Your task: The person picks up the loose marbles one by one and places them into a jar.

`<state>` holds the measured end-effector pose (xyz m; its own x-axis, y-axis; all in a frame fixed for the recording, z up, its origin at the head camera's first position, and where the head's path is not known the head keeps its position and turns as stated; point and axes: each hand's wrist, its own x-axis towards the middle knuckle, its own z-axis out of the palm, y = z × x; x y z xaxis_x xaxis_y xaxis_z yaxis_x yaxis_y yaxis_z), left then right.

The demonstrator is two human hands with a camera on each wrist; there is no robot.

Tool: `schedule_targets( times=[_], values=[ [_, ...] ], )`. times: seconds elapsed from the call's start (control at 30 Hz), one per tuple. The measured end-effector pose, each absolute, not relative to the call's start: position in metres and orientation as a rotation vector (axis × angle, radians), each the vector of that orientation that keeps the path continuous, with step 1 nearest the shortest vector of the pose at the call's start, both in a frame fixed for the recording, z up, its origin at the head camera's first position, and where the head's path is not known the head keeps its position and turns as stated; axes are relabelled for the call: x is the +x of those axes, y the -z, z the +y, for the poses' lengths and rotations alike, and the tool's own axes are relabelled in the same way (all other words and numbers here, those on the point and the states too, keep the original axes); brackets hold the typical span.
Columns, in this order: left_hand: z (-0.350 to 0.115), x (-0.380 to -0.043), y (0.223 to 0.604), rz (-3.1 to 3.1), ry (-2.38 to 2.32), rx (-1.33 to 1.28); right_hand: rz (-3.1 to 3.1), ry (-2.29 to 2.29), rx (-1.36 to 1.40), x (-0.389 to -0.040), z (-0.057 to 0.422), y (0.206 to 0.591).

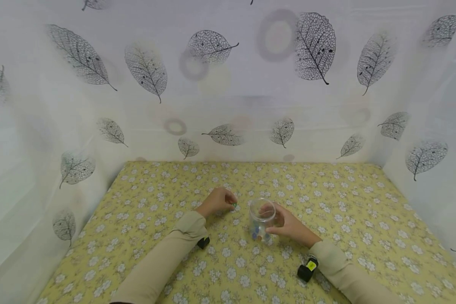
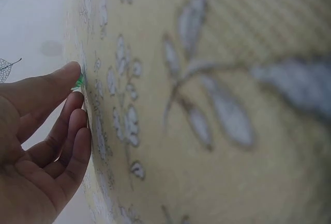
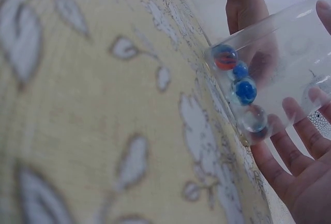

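The right hand (image 1: 286, 223) has its thumb and fingers around a clear plastic jar (image 1: 262, 210), which stands upright and open-topped on the cloth. Several glass marbles (image 3: 244, 90) lie at the jar's bottom, mostly with blue swirls, one with red as well. To the left of the jar, the left hand (image 1: 218, 200) is down at the cloth, pinching a small green marble (image 2: 78, 83) between thumb and fingertips. Most of that marble is hidden by the fingers. In the right wrist view, the left hand (image 3: 258, 53) shows partly through the jar wall.
A yellow cloth with white flowers (image 1: 156, 236) covers the table. White curtains with leaf prints (image 1: 228, 101) stand behind it and along both sides. Black straps with small devices (image 1: 307, 270) are on the wrists, below the beige sleeves.
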<state>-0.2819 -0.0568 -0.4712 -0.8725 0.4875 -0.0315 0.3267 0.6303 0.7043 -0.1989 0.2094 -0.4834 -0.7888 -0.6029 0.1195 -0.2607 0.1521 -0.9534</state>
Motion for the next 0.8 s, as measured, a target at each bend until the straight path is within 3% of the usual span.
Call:
schedule_targets(
  times=[0.8],
  values=[
    [-0.0549,-0.2829,0.476,2.651,-1.041,0.681,2.151,1.67,-0.863,-0.1983,0.2086,0.4805]
  ],
)
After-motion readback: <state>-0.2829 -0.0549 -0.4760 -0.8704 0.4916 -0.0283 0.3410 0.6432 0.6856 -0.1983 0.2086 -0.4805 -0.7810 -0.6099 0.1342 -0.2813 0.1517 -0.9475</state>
